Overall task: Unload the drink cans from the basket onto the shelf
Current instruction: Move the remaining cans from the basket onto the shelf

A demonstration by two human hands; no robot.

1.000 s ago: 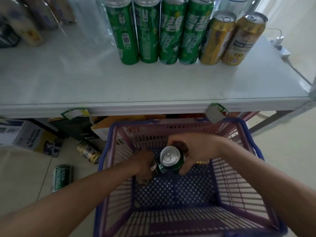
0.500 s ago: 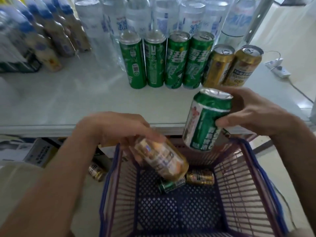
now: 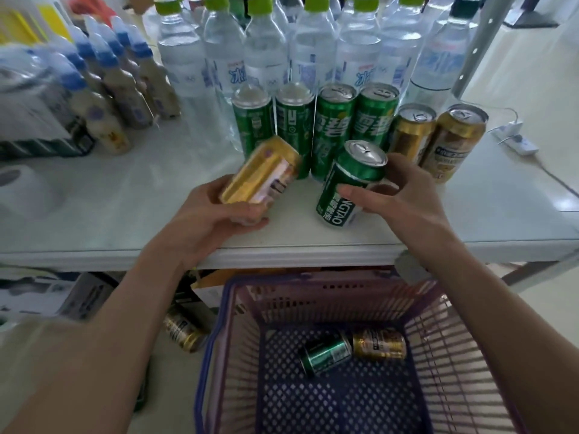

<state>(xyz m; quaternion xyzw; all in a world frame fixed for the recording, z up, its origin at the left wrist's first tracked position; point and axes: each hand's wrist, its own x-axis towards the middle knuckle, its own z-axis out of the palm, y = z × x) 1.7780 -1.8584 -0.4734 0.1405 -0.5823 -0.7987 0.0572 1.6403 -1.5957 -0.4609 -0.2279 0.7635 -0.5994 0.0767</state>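
My left hand (image 3: pixel 216 220) grips a gold can (image 3: pixel 261 173), tilted on its side just above the white shelf (image 3: pixel 125 214). With my right hand (image 3: pixel 398 195) I hold a green can (image 3: pixel 347 183), leaning, its base at the shelf surface in front of the can row. That row has several tall green cans (image 3: pixel 335 126) and two gold cans (image 3: pixel 451 139) standing upright. Below, the purple basket (image 3: pixel 313 296) holds one green can (image 3: pixel 326 355) and one gold can (image 3: pixel 380 344), both lying down.
Water bottles (image 3: pixel 260 57) and milk-tea bottles (image 3: pixel 125 89) crowd the back of the shelf. A paper roll (image 3: pixel 22 189) lies at the left. A power strip (image 3: pixel 517 142) sits at the right. One can (image 3: pixel 183 332) lies on the floor beside boxes under the shelf.
Both hands have lifted a can each out of the basket and carried them up and forward onto the shelf, in front of the can row.
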